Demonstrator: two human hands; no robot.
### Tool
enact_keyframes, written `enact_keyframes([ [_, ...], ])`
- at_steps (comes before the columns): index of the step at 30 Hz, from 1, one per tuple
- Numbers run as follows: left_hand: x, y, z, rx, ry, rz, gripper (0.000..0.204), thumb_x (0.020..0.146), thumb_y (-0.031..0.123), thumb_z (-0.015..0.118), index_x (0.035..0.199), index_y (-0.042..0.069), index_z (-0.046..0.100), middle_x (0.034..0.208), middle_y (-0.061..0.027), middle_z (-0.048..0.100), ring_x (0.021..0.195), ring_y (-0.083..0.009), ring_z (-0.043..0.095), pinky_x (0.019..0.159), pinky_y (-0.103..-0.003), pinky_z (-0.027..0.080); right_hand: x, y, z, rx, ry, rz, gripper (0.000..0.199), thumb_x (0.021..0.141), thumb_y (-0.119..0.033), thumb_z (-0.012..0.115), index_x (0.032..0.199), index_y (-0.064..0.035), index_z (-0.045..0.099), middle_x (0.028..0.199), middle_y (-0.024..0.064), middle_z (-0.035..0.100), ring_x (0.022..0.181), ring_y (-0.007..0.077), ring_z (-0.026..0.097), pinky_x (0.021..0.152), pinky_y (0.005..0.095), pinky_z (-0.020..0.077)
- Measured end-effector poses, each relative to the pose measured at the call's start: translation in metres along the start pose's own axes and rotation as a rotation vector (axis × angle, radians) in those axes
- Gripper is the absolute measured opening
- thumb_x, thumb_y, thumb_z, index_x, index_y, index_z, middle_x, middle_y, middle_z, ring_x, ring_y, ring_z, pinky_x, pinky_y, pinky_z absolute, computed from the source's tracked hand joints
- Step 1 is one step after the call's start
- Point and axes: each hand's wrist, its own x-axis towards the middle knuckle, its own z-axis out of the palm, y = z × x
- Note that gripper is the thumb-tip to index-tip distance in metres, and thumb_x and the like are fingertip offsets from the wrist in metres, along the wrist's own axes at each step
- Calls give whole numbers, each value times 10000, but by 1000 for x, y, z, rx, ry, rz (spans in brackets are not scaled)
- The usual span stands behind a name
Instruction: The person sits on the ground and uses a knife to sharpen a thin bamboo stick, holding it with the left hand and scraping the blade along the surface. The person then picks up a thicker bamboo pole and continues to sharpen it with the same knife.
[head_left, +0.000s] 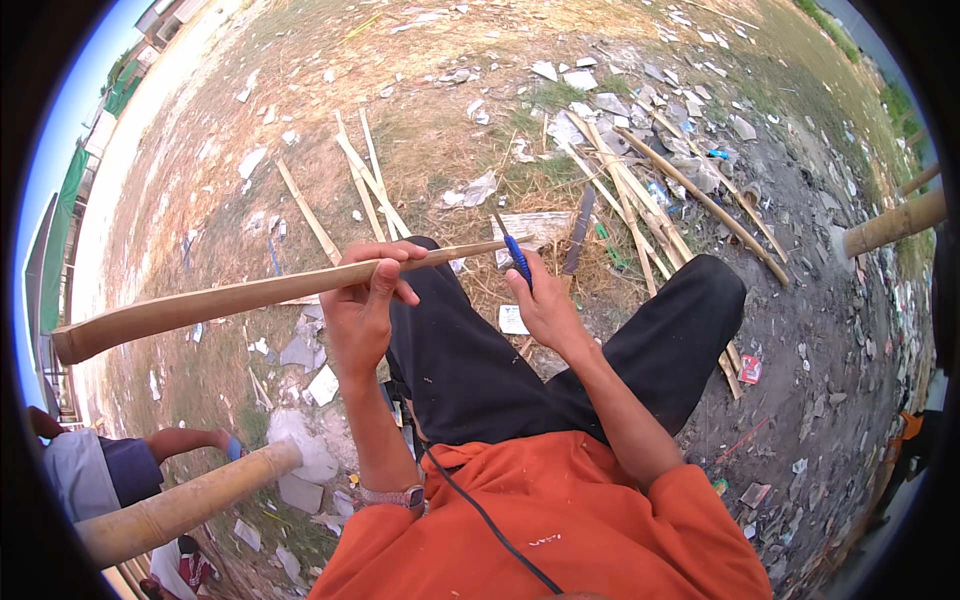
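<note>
My left hand [365, 297] is closed round a long split bamboo piece [220, 297]. Its broad end reaches far to the left, and its thin tip lies close to the tool in my other hand. Fingers wrapped, my right hand [545, 305] grips a blue-handled knife [517, 258] whose narrow dark blade points up and away from me. The blade is beside the bamboo's tapered end; whether they touch I cannot tell. Beyond my knees, a long dark flat blade [579, 230] lies on the ground near a pale board [535, 228].
Bamboo strips [640, 195] lie scattered ahead and to the right, more [370, 175] ahead left. Thick bamboo poles stand at the lower left [200, 500] and right [895, 225]. Broken tile pieces and litter cover the ground. Another person [110, 465] is at the left edge.
</note>
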Motion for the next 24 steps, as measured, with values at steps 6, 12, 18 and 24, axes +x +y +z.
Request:
enact_keyframes([
  [6,0,17,-4,325,169,-4,262,865,254,627,939,3,608,876,-94,661,587,-88,562,522,-196,446,-15,-11,-3,-91,12,-1,250,930,-168,437,1113,2,436,653,245,558,631,428,560,576,478,410],
  [12,5,16,-10,255,302,253,202,829,181,676,794,-14,637,701,-88,658,573,-94,577,550,-234,457,-30,-14,20,-322,-19,31,176,919,-192,466,986,-32,433,558,215,539,545,414,562,499,498,437],
  [18,8,13,11,236,366,346,143,812,36,639,682,-22,632,613,-97,640,545,-101,561,551,-228,439,-26,-16,21,-314,51,1,172,910,-209,478,936,-51,414,549,203,549,535,408,571,485,501,447],
  [24,11,7,11,183,403,391,150,799,2,619,651,-12,633,593,-83,631,485,-89,497,492,-229,387,-9,16,19,-510,3,95,175,899,-210,490,936,-58,411,581,214,561,575,416,581,527,511,454],
])
